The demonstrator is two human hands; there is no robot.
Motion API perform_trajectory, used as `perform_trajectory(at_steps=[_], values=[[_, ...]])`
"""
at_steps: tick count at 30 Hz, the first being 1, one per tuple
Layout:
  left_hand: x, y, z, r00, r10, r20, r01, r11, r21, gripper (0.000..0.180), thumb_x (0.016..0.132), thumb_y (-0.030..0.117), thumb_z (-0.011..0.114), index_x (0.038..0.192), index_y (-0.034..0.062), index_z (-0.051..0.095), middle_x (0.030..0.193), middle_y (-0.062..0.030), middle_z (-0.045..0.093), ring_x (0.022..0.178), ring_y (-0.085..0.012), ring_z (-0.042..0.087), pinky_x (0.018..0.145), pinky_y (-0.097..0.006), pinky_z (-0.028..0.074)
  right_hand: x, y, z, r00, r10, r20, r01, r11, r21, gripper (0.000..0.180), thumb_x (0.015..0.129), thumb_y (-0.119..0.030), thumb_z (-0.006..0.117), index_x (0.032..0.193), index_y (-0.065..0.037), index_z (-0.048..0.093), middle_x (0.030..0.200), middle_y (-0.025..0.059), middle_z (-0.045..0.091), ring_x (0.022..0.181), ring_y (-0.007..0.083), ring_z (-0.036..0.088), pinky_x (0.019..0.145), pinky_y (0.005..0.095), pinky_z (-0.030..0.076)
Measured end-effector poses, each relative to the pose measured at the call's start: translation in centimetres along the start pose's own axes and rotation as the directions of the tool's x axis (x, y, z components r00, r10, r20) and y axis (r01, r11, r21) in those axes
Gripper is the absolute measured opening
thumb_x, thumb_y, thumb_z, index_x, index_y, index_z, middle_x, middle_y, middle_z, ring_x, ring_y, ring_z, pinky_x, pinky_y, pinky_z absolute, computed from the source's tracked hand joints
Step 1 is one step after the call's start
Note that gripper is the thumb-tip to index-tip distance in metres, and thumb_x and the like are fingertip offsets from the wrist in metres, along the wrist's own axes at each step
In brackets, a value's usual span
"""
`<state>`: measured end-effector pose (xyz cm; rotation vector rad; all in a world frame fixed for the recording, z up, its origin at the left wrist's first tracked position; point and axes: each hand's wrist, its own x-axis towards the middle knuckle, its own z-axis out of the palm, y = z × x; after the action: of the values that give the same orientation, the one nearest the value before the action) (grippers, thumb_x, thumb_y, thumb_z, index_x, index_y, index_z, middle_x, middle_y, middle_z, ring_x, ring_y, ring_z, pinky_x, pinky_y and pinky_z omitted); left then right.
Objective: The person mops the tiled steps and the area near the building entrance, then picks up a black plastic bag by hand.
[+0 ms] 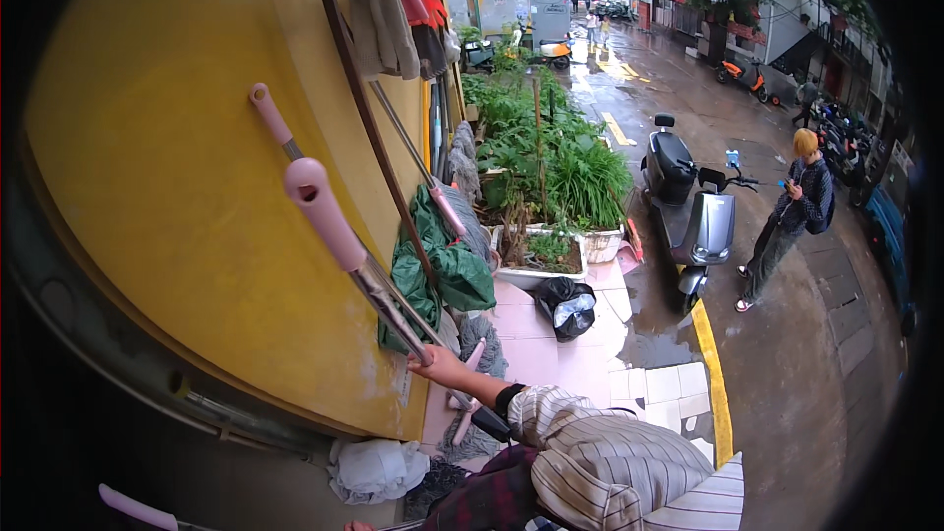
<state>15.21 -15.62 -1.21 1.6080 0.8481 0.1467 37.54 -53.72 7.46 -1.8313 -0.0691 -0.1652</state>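
The big yellow wall fills everything up and to the left of the fingers, and the mop poles lean against it. The one that matters is the mop with the pink grip and shiny metal shaft: its long axis runs on a diagonal, from the pink top end well up and to the left of the fingers down to the lower right, right where the hand meets it. A second pink-handled mop leans just behind it on much the same slant, a bit higher and further left, so the two shafts nearly cross above the fingers.

The right hand comes in from the lower right on a striped sleeve, with a dark band at the wrist. Its fingers sit on the lower part of the metal shaft; they look narrow, closed round or pressed against the pole, though the grip itself is too small to be sure about.

The left hand barely shows at the bottom edge, well below and left of the right one, so the right is clearly nearer. Whether it holds anything is not visible. A green bag hangs just up and right of the fingers, and a white rag lies below them.
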Motion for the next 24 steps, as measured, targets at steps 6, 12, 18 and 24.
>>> perform_trajectory(at_steps=[6,12,18,24], values=[[2.4,-0.6,1.0,0.994,0.102,0.031,-0.097,0.987,-0.124,0.012,0.079,0.014,0.051,0.08,0.0022,0.05,0.069,-0.0064,0.048,0.062,-0.0166,0.045,0.058,-0.03,0.037,-3.9,3.6,-5.2,0.923,0.236,-0.303,-0.175,0.96,0.217,0.022,0.078,-0.022,0.064,0.092,-0.005,0.061,0.067,0.0017,0.057,0.062,0.0086,0.054,0.058,0.024,0.045],[4.5,-1.7,1.1,0.985,0.162,0.059,-0.147,0.968,-0.202,0.007,0.079,0.009,0.049,0.074,0.005,0.045,0.058,-0.0032,0.042,0.051,-0.0129,0.04,0.048,-0.028,0.034,-9.1,5.0,-9.8,0.817,0.298,-0.494,-0.048,0.888,0.457,0.014,0.078,-0.01,0.061,0.089,-0.002,0.059,0.063,0.0001,0.052,0.055,0.0095,0.05,0.051,0.0237,0.041],[7.6,-5.5,-0.2,0.971,0.238,0.028,-0.214,0.915,-0.343,0.013,0.079,0.004,0.046,0.068,0.0077,0.041,0.047,0.0,0.036,0.04,-0.0093,0.035,0.038,-0.025,0.031,-8.8,-1.6,-16.9,0.634,0.303,-0.711,0.178,0.838,0.517,0.016,0.078,-0.016,0.063,0.081,-0.002,0.056,0.053,-0.0026,0.044,0.044,0.0082,0.042,0.043,0.0221,0.037],[3.8,-2.2,0.5,0.975,0.216,-0.045,-0.216,0.886,-0.411,0.011,0.079,0.003,0.05,0.071,0.0064,0.044,0.05,0.0004,0.038,0.041,-0.0091,0.037,0.04,-0.024,0.031,-6.6,-9.5,-21.9,0.691,0.068,-0.719,0.329,0.857,0.397,0.018,0.08,-0.018,0.064,0.085,-0.006,0.051,0.052,-0.0056,0.036,0.042,0.0051,0.032,0.043,0.0226,0.028]])
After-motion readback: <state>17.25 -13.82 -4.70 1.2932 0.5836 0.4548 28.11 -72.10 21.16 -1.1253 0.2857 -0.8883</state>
